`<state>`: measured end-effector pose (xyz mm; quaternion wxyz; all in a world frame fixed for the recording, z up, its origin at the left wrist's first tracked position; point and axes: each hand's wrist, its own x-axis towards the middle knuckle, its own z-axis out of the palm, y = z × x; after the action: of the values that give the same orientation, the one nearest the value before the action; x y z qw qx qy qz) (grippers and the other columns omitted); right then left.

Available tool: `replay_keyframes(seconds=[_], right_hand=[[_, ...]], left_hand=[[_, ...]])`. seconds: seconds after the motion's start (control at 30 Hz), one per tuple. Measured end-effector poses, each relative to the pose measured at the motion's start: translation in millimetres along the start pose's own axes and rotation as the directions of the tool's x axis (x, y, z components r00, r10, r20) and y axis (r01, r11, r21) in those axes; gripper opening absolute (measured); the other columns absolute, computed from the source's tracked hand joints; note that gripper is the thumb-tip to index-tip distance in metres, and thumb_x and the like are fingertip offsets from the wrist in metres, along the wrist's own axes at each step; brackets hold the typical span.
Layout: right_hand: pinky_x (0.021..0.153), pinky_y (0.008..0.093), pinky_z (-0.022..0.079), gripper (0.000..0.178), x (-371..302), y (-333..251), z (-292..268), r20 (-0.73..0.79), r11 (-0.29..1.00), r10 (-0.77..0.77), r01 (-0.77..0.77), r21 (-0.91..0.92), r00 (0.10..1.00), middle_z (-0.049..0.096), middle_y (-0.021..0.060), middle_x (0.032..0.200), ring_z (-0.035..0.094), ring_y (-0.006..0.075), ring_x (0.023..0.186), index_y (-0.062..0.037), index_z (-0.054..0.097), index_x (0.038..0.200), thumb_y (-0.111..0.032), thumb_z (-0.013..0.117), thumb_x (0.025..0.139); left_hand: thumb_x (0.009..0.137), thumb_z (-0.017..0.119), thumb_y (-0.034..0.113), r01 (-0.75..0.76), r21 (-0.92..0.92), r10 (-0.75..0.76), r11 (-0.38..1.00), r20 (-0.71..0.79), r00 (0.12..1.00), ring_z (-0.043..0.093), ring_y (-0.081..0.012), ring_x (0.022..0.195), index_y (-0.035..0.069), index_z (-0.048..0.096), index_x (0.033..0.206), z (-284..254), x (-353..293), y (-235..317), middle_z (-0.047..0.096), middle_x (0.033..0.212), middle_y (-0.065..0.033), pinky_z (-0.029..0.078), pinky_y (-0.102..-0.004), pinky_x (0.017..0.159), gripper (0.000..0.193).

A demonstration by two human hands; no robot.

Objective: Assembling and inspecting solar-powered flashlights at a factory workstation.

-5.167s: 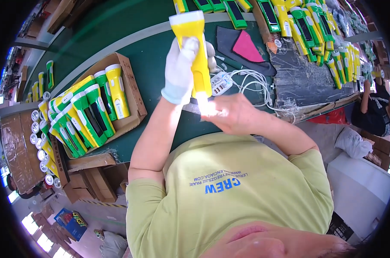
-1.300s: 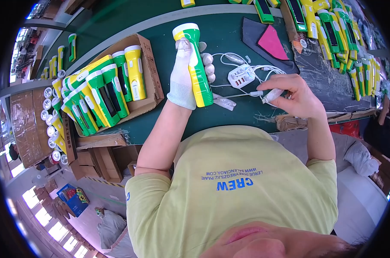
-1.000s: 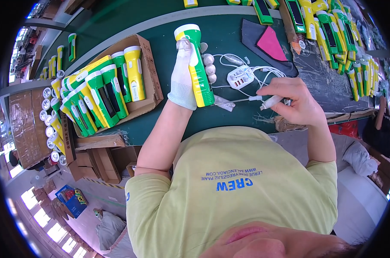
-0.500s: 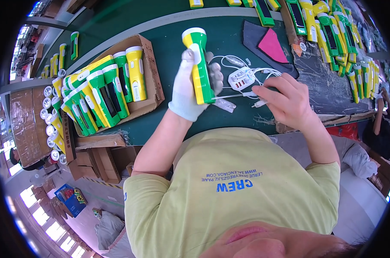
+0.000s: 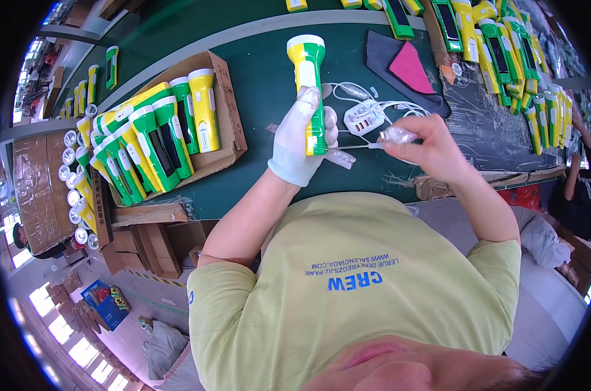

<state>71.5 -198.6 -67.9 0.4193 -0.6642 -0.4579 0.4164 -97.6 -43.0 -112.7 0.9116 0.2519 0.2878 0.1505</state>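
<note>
My left hand (image 5: 299, 133), in a white glove, is closed around a green and yellow flashlight (image 5: 306, 58), holding it upright with its white-rimmed head at the top. Bare and pinched, my right hand (image 5: 426, 146) grips a white cable end (image 5: 375, 145) with a shiny, clear-looking piece (image 5: 400, 135) at the fingers. From there a thin straight lead (image 5: 347, 148) reaches the lower end of the flashlight; whether it is plugged in I cannot tell. Between and beyond my hands lies a white multi-port USB charger (image 5: 362, 117) with white cables (image 5: 400, 105) around it.
A cardboard box (image 5: 227, 117) of flashlights stands to the left. More flashlights (image 5: 504, 55) are heaped at the far right. Dark and pink cloth pieces (image 5: 413, 70) lie on the green table (image 5: 259, 55). Small clear plastic (image 5: 341, 158) rests below the lead. Another person (image 5: 576, 186) is at the right.
The flashlight has tilted more upright and shifted slightly right in my left hand. My right fingers have closed on the cable end by the lead, with the shiny piece now showing there.
</note>
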Motion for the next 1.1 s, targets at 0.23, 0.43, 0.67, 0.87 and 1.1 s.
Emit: replay_keyframes(seconds=[0.23,0.43,0.67,0.87,1.1], right_hand=[[0.038,0.0204,0.020,0.016,20.0,34.9,-11.1,0.368,0.581,0.365,-0.518,0.628,0.855,0.058,0.0061,0.064,0.047,0.0074,0.048,0.0074,0.066,0.089,-0.005,0.069,0.079],[0.053,0.0190,0.036,0.014,25.2,20.9,-24.8,0.232,0.912,0.144,-0.220,0.346,0.962,0.061,0.0001,0.066,0.053,0.0052,0.059,0.0020,0.068,0.092,-0.011,0.066,0.087],[0.077,0.0403,0.053,0.026,42.7,63.1,-39.1,-0.312,0.525,-0.270,-0.133,-0.841,0.911,0.065,0.0084,0.098,0.063,0.0293,0.092,-0.0117,0.067,0.106,-0.030,0.063,0.088],[0.068,0.0282,0.050,0.042,21.6,0.0,-9.7,-0.246,0.988,-0.089,0.053,-0.148,0.965,0.069,0.0051,0.093,0.062,0.0098,0.078,-0.0010,0.066,0.106,-0.022,0.082,0.074],[0.068,0.0254,0.052,0.019,-11.8,1.2,-77.9,-0.678,0.763,-0.123,0.506,0.402,0.724,0.066,0.0036,0.084,0.064,0.0118,0.072,-0.0019,0.064,0.091,-0.018,0.071,0.083]], left_hand=[[0.096,0.052,0.037,-0.239,0.272,0.211,0.932,0.127,0.969,0.050,-0.0125,0.056,0.008,0.046,0.124,5.9,-2.2,1.9,0.051,0.075,-0.0036,0.040,-0.0248,0.053,0.041],[0.095,0.042,0.060,-0.222,0.103,0.215,0.969,0.081,0.973,0.051,-0.0132,0.055,0.008,0.047,0.122,5.3,2.9,7.9,0.051,0.072,-0.0038,0.040,-0.0260,0.050,0.060],[0.094,0.048,0.057,-0.146,-0.092,0.158,0.985,0.140,0.977,0.058,-0.0183,0.071,0.009,0.052,0.114,-1.8,21.0,18.5,0.056,0.084,-0.0058,0.050,-0.0323,0.064,0.052],[0.097,0.048,0.047,-0.263,0.073,0.247,0.962,0.179,0.952,0.049,-0.0281,0.122,0.009,0.041,0.132,28.3,17.5,-12.9,0.051,0.130,-0.0117,0.039,-0.0430,0.105,0.052],[0.091,0.057,0.052,-0.353,0.332,0.168,0.875,0.476,0.863,0.046,-0.0266,0.125,0.007,0.034,0.142,38.7,30.9,-11.4,0.041,0.140,-0.0132,0.038,-0.0394,0.103,0.072]])
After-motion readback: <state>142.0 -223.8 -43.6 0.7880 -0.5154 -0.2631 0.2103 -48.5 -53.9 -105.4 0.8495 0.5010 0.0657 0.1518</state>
